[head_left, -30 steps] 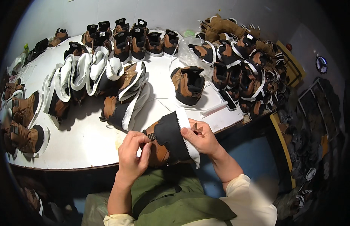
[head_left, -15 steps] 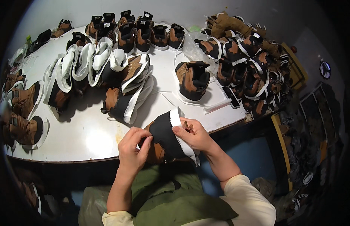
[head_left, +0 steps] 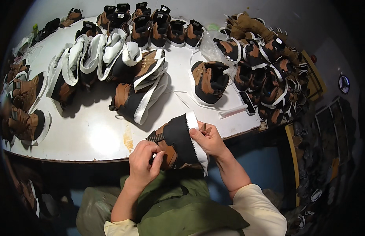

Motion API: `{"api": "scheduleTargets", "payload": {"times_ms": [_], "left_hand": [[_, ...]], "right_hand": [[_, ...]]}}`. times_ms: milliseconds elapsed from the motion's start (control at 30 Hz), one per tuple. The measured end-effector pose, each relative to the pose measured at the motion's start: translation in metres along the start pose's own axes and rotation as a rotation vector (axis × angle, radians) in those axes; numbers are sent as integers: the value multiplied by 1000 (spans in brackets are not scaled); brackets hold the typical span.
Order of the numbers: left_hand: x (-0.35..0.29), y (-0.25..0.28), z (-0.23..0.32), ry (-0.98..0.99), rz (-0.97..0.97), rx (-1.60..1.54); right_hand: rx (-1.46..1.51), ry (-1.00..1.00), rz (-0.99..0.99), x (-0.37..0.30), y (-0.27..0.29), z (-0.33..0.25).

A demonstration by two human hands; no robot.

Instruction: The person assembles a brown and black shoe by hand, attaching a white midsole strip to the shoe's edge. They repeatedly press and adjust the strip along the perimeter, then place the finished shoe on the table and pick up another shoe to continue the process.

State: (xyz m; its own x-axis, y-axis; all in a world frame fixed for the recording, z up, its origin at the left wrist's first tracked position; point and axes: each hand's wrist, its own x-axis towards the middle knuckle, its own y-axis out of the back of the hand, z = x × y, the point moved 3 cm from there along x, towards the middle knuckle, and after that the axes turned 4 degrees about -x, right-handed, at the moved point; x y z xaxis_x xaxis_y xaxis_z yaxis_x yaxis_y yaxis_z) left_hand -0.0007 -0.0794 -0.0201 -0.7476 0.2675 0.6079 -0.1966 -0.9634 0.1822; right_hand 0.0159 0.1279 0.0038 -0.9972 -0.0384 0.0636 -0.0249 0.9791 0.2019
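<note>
A brown and black shoe upper [head_left: 177, 135] with a white stitched edge [head_left: 192, 121] lies tilted sideways above my lap, just off the table's front edge. My right hand [head_left: 212, 142] grips it by the white edge, thumb on top. A small pointed metal tool [head_left: 205, 129], like thread snips, pokes out from the same hand. My left hand [head_left: 144, 162] is closed in a pinch beside the upper's brown part. A pale speck shows at its fingertips, too small to name. On the table just beyond is another upper [head_left: 129, 101] with a white edge.
Several white-edged uppers [head_left: 90, 59] stand at the left of the white table [head_left: 100, 137], with black and brown ones [head_left: 159, 31] behind. One shoe [head_left: 210, 82] stands alone right of centre, near a clear plastic strip [head_left: 233, 111]. A large heap of shoes [head_left: 269, 74] fills the right.
My left hand has shifted slightly down and right along the upper, uncovering a dark ribbed strap on it. The table scene has shifted a little in view.
</note>
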Motion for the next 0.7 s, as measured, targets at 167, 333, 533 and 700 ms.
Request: {"api": "scheduleTargets", "payload": {"times_ms": [167,333,533,700], "left_hand": [[5,-2,2,34,112,-9],[16,-1,11,90,82,50],[13,1,10,105,11,121],[3,-1,9,43,-31,227]], "right_hand": [[-116,77,-11,-1,0,-4],[-334,365,-2,-4,-4,-13],[-402,430,-45,-10,-12,-20],[-429,501,-32,-15,-14,-20]]}}
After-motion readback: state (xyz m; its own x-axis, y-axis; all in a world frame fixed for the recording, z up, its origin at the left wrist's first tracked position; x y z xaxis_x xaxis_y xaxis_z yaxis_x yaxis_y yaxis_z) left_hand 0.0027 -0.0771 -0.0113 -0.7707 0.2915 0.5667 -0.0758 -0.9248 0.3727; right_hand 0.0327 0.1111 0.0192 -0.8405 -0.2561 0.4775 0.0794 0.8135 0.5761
